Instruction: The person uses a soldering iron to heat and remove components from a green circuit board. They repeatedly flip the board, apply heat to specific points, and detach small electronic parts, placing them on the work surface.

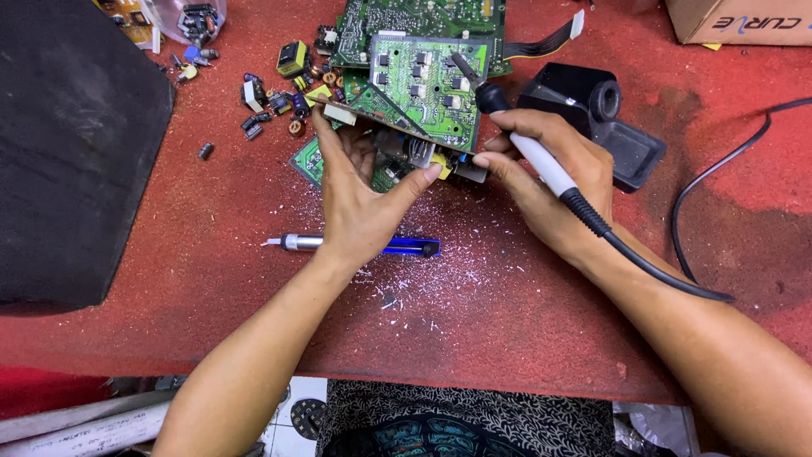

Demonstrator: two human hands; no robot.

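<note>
The left hand (359, 199) is spread wide under a tilted green circuit board (423, 89), thumb and fingers pinching its near edge, while the right hand (554, 173) is wrapped shut around a soldering iron (529, 148) whose tip rests on the board's top face. Far left, a clear plastic container (190, 17) holds small electronic parts, with more loose components (271, 97) scattered on the red table (507, 322) beside it. A blue desoldering pump (364, 245) lies just near the left wrist, a black iron stand (592, 118) sits right of the board, and open table lies near.
</note>
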